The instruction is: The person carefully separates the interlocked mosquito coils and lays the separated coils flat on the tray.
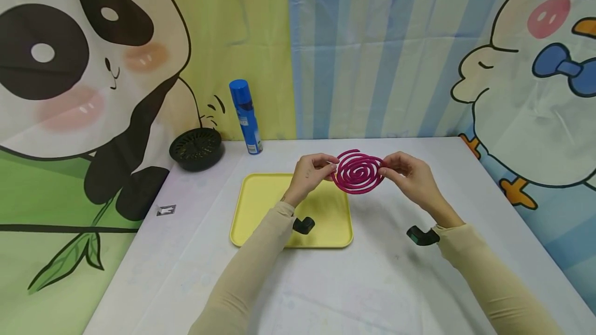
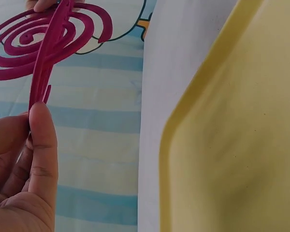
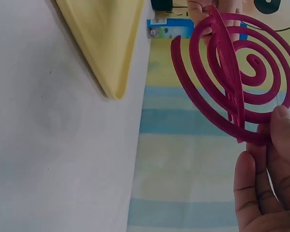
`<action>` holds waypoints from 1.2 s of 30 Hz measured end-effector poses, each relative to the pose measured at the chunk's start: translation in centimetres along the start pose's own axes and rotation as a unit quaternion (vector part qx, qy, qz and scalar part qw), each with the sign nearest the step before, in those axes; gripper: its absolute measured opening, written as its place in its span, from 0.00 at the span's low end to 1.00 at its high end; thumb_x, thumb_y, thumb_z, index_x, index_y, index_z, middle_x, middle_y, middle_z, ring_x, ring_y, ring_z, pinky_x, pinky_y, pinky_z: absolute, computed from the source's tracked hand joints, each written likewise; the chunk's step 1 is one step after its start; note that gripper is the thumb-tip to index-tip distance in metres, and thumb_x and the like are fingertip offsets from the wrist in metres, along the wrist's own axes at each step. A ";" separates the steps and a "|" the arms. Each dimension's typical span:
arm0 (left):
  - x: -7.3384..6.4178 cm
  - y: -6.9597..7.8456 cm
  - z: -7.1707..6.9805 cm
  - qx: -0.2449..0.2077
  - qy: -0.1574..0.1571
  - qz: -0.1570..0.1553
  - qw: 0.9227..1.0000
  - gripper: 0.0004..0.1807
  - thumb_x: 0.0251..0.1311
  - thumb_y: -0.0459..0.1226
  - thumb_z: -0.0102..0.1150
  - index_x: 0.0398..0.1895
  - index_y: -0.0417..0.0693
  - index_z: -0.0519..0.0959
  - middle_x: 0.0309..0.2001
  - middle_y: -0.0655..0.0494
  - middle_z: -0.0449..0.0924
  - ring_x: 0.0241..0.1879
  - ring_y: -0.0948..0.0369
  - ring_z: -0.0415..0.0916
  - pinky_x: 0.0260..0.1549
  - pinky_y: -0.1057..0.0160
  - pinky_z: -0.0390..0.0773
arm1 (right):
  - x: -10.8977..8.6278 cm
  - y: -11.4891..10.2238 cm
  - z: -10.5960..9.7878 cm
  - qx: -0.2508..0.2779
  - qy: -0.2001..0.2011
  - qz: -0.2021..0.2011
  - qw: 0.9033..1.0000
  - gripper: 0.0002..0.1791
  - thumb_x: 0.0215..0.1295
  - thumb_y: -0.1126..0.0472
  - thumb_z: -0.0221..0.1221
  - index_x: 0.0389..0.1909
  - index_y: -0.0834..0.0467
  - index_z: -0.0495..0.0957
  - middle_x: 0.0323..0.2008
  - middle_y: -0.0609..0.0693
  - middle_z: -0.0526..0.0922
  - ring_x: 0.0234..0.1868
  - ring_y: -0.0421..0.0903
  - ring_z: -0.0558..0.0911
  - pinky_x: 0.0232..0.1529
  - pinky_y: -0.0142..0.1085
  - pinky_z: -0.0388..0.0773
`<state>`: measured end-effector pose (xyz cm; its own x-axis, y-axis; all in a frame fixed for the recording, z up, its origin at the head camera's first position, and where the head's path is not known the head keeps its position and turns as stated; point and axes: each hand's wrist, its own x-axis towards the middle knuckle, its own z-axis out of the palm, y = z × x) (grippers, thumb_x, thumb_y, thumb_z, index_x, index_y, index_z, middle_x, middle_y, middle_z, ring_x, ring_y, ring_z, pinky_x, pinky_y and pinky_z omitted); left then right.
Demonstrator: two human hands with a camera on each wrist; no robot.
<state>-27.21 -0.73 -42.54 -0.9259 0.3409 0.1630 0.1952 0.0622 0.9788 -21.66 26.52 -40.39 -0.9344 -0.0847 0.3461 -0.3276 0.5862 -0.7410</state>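
Two magenta mosquito coils (image 1: 358, 173) are raised above the table, past the right edge of the yellow tray (image 1: 251, 239). They cross through each other at an angle, their spirals interlaced. Thumb and fingers of my left hand (image 1: 308, 176) pinch the rim of one coil (image 2: 40, 77), seen nearly edge-on in the left wrist view. On the opposite side, my right hand (image 1: 413, 180) pinches the outer ring of the other coil (image 3: 184, 84), whose open spiral faces the right wrist view.
At the table's back left stands a blue spray can (image 1: 247, 118) with a blue cap. Left of it, a round black slotted dish (image 1: 196, 151) leans at the edge. A small printed label (image 1: 166, 210) lies on the white table (image 1: 349, 293). Cartoon-printed curtains hang behind.
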 end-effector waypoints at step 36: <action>-0.2 -0.5 0.1 0.139 0.016 0.115 0.983 0.11 0.62 0.36 0.70 0.47 0.52 0.87 0.49 0.57 0.83 0.46 0.60 0.81 0.42 0.68 0.84 | -0.1 0.4 0.4 0.197 0.005 0.076 0.977 0.17 0.70 0.60 0.63 0.50 0.68 0.74 0.36 0.45 0.83 0.36 0.37 0.86 0.44 0.28 0.85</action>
<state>-27.06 -0.72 -43.11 -0.8556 0.3464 0.3846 0.4779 0.2432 0.8441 -21.79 26.43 -40.91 -0.9759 -0.0121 0.2179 -0.2146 0.2346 -0.9481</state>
